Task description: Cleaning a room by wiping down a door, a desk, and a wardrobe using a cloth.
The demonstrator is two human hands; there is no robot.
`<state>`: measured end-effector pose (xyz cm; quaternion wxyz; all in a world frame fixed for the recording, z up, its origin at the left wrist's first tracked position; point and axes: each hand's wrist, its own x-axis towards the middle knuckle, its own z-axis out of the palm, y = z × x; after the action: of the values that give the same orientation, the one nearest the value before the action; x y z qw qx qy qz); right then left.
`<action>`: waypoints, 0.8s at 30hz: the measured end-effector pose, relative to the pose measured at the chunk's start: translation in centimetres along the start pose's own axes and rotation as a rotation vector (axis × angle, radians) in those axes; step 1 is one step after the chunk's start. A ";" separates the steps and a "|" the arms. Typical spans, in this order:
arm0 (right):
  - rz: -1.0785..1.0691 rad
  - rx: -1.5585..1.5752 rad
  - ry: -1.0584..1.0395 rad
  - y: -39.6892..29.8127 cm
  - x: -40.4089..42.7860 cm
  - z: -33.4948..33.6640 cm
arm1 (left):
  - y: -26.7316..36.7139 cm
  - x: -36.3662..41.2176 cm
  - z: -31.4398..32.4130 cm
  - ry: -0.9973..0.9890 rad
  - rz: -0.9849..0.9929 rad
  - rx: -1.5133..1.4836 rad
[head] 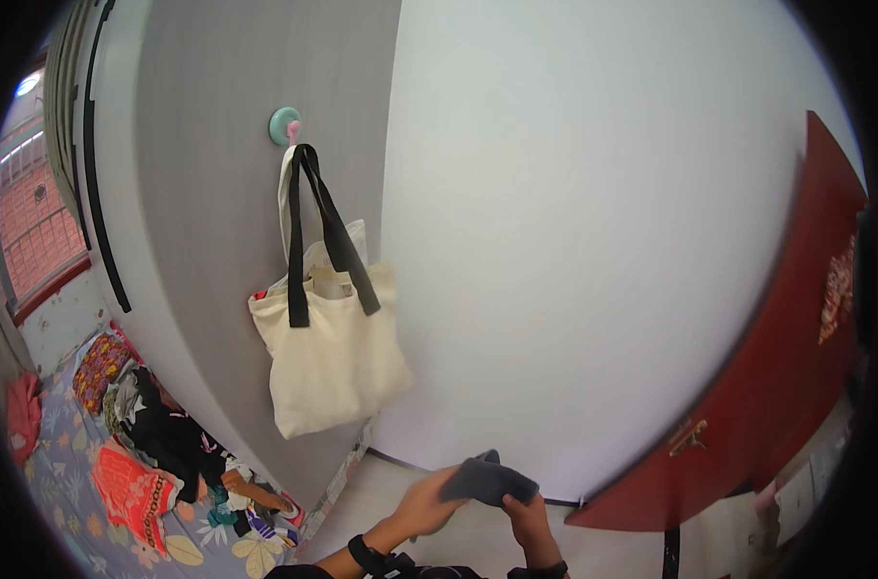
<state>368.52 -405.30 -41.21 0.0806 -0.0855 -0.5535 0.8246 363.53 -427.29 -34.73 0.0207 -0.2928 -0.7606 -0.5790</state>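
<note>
A dark grey piece of folded cloth (493, 480) is held up between my two hands, low in the view. My left hand (426, 501) grips its left end, with the fingers partly hidden behind the fabric. At the lower right corner, my right hand (527, 518) pinches it with the thumb in front. Just beyond, a cream canvas tote bag (334, 369) with black straps hangs from a green and pink hook (286, 127) on the grey panel (214, 188).
Left of me a bed with a floral sheet (106, 532) bears a pile of clothes (160, 434), a red patterned cloth (131, 488) and a patterned pillow (102, 369). A red door (757, 376) with a metal handle (688, 438) stands right. A white wall (569, 239) rises ahead.
</note>
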 end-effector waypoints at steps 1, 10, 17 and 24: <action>0.017 0.002 -0.016 0.0 1.4 0.1 | 0.1 1.8 -0.3 0.014 -0.017 0.008; -0.339 0.001 -0.088 -4.9 17.3 2.6 | 4.1 14.7 -6.2 0.088 0.210 0.271; -0.508 0.041 -0.471 -16.6 29.5 11.0 | 10.7 20.7 -12.3 0.076 0.345 0.642; -0.864 0.108 -0.730 -29.4 36.2 26.2 | 22.2 26.0 -18.1 0.475 0.441 0.965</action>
<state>328.41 -409.60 -6.05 0.2183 0.4438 -0.4871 0.7198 346.88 -428.98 0.18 0.4419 -0.2639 -0.8340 -0.1987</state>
